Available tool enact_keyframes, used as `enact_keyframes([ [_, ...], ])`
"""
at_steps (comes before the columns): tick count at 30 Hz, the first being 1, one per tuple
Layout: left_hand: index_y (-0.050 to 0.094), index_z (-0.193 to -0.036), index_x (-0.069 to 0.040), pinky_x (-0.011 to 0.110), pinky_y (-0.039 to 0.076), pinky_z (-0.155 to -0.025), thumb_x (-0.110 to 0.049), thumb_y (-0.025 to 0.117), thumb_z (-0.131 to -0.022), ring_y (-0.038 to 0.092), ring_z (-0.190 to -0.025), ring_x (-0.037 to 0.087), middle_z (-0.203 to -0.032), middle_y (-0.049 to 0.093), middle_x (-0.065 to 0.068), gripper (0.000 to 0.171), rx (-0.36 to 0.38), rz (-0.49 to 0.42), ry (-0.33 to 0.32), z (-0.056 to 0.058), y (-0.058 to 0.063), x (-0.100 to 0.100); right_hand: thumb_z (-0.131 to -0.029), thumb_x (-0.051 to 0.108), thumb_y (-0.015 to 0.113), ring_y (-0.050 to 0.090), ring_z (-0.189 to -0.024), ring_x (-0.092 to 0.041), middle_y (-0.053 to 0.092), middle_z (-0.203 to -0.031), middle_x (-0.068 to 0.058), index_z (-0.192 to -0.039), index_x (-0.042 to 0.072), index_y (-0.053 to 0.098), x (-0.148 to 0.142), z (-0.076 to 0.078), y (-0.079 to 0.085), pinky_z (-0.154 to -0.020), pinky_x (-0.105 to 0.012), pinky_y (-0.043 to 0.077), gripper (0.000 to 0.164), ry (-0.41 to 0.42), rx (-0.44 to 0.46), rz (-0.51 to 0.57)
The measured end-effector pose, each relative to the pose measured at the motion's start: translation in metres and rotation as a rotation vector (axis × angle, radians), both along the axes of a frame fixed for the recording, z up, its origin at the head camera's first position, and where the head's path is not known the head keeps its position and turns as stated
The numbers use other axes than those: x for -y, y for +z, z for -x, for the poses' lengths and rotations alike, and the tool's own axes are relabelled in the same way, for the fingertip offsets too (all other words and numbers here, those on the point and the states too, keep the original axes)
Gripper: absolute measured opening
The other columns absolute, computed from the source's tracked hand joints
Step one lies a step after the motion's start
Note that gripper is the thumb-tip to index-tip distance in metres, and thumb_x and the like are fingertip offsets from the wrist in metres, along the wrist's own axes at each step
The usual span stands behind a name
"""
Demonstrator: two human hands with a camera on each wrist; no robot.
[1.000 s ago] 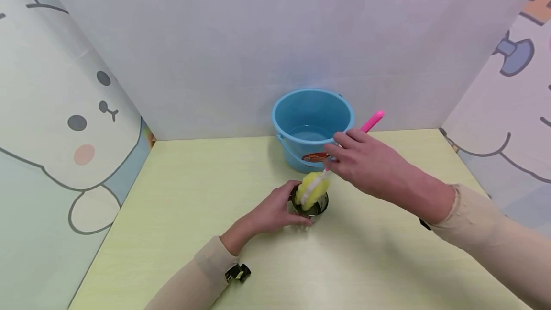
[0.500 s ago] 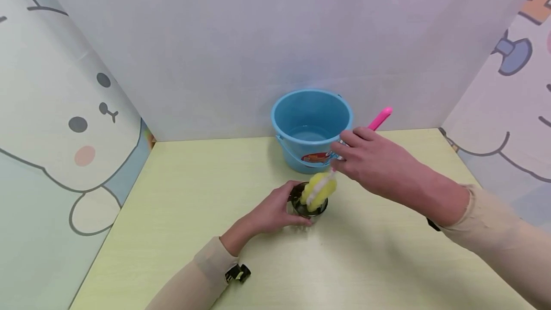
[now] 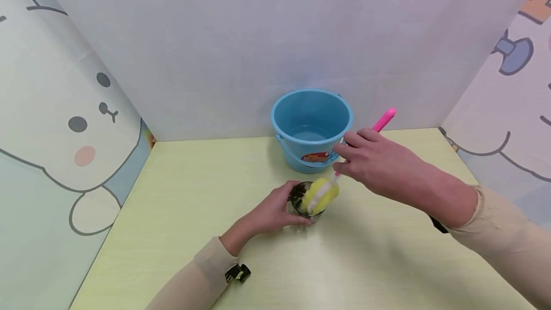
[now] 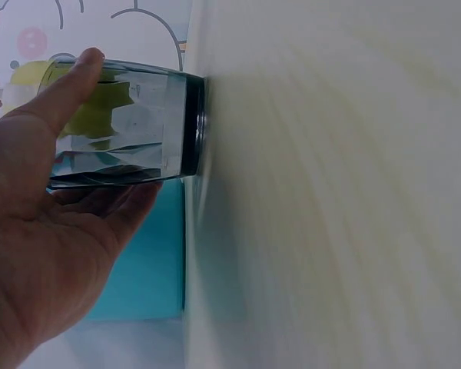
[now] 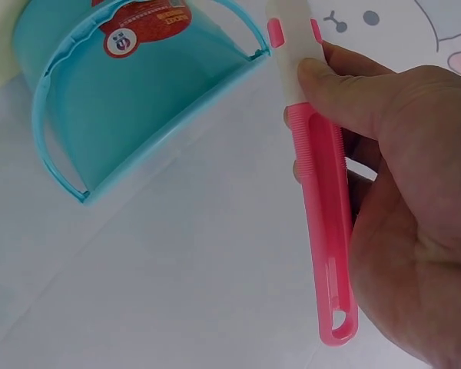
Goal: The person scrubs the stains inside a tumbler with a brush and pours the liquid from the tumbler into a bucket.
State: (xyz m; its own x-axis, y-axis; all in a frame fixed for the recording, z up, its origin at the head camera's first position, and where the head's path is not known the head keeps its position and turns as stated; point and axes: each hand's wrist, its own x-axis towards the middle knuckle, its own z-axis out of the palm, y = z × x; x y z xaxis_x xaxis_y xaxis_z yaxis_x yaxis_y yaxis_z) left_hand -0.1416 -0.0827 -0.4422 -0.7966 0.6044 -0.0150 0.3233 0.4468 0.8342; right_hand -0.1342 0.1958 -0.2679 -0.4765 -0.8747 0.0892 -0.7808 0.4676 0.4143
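A dark-tinted, clear glass cup (image 4: 150,127) stands upright on the table, and my left hand (image 3: 273,210) grips it around its side. In the left wrist view the thumb lies along one side of the glass and the fingers along the other. My right hand (image 3: 379,159) holds a sponge brush by its pink and white handle (image 5: 323,200), pinched between thumb and fingers. The brush's yellow sponge head (image 3: 320,195) tilts into the mouth of the cup, partly inside and leaning on the right rim. Through the glass, some yellow shows in the left wrist view.
Just behind the cup stands a blue bucket (image 3: 297,149) with a red label, a lowered handle and what looks like a little water at the bottom. A grey-white wall (image 3: 215,61) rises behind the pale yellow table (image 3: 193,181). Panels with cartoon animals flank both sides.
My right hand and the brush have shifted slightly to the right, and the sponge head has moved from the cup's middle toward its right rim. The left hand and cup stay put.
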Motion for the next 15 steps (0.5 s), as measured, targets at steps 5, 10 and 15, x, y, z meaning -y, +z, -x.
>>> enact_keyframes([
  [5,0.043,-0.154,-0.017,0.035,0.045,-0.115,-0.035,0.095,-0.082,0.054,-0.133,0.012,-0.146,0.057,-0.005,0.091,0.001,-0.003,0.006,0.000,0.000,0.000,-0.067,0.017,0.102,0.053,-0.103,-0.030,0.062,-0.111,-0.009,-0.120,0.017,0.081,0.000,0.001,-0.003,-0.088,-0.043,0.047,0.057,0.005,0.027,0.019],
  [10,0.043,-0.154,-0.017,0.034,0.045,-0.115,-0.035,0.095,-0.082,0.055,-0.132,0.012,-0.146,0.057,-0.005,0.091,0.002,-0.014,0.004,0.001,-0.002,0.000,-0.065,0.016,0.103,0.054,-0.104,-0.032,0.064,-0.114,-0.009,-0.119,0.016,0.081,0.001,0.003,-0.012,-0.092,-0.047,0.049,0.058,0.012,0.041,0.060],
  [15,0.042,-0.154,-0.016,0.033,0.046,-0.114,-0.033,0.095,-0.082,0.056,-0.131,0.012,-0.145,0.057,-0.005,0.091,-0.007,-0.020,-0.005,0.002,-0.003,0.000,-0.064,0.014,0.103,0.055,-0.109,-0.034,0.065,-0.121,-0.012,-0.121,0.016,0.079,0.002,0.005,-0.024,-0.095,-0.050,0.051,0.062,-0.001,0.045,0.092],
])
